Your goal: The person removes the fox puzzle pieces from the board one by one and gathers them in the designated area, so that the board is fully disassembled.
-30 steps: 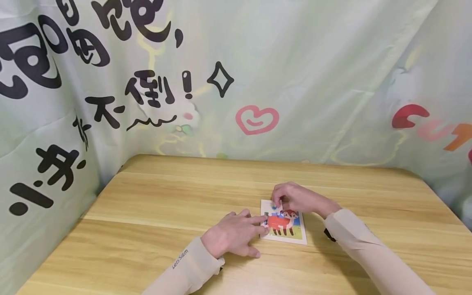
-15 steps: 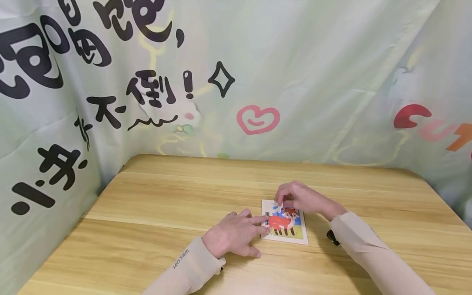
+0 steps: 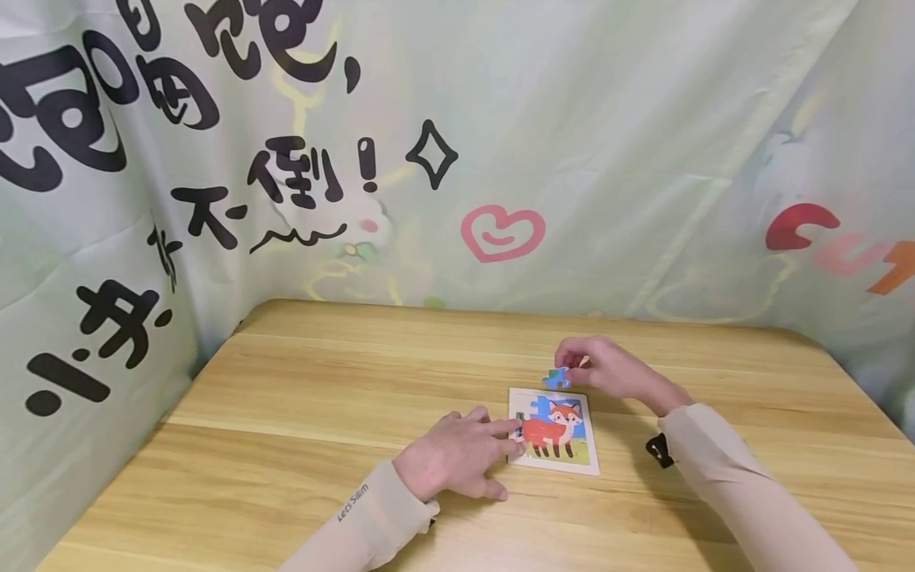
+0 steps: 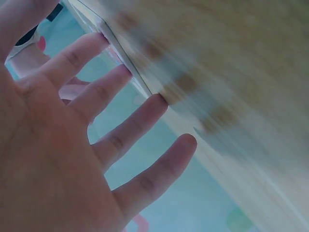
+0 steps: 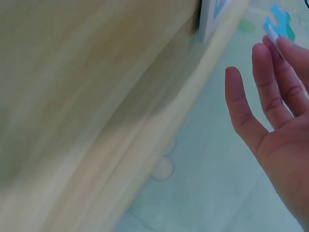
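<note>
A small square fox puzzle (image 3: 554, 430) in a white frame lies on the wooden table (image 3: 322, 397). My left hand (image 3: 457, 457) lies flat beside it, straight fingers (image 4: 140, 123) pressing on the puzzle's left edge. My right hand (image 3: 596, 367) hovers just behind the puzzle and pinches a blue puzzle piece (image 3: 557, 378) lifted off the board; the same piece (image 5: 276, 24) shows at my fingertips in the right wrist view. An empty spot shows at the puzzle's top left corner.
A printed pale-green cloth backdrop (image 3: 572, 159) closes in the table at the back and on both sides. A dark wrist strap (image 3: 659, 450) sits on my right sleeve. The table's edge (image 5: 159, 135) runs across the right wrist view.
My right hand has lifted a blue piece out of the puzzle's top and drawn it back and to the right. The left hand has stayed pressing on the puzzle's left edge.
</note>
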`<state>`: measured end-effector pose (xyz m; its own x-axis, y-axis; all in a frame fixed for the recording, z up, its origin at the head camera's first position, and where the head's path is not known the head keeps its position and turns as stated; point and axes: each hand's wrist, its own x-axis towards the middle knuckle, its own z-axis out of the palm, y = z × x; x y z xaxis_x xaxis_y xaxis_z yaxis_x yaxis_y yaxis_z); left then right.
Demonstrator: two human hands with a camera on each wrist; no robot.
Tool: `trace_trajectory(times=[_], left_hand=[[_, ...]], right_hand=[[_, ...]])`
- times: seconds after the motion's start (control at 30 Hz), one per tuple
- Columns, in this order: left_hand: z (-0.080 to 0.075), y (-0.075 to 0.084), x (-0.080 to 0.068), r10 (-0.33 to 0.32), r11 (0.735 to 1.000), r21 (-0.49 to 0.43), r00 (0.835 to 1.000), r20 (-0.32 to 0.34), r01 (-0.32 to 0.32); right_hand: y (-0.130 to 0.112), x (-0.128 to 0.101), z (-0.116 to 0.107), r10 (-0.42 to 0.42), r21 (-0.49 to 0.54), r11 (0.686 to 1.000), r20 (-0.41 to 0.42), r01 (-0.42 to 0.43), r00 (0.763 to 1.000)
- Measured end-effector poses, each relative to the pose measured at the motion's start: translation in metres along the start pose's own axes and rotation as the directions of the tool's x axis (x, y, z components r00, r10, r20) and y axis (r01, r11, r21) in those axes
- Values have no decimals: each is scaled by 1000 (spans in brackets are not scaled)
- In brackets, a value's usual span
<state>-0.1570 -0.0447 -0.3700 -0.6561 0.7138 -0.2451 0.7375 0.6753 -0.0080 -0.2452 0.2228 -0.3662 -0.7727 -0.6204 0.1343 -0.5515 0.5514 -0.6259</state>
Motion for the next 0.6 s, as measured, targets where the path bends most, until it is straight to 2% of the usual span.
trace_trajectory(times=[0.2,0.47,0.6], left_hand=[[0,0,1,-3,1000,8,1000,-4,3],[1,1,-1,-6,1000,6,1000,15,6],[0,0,-1,-8,1000,11,1000,18,8]], right_hand=[[8,-8,-12,-52,-32,998,-17,51,999],[17,-21,-27,88,-46,995,-23,-89,996],[26,-28,-36,77,-58,995,-26,-78,997]])
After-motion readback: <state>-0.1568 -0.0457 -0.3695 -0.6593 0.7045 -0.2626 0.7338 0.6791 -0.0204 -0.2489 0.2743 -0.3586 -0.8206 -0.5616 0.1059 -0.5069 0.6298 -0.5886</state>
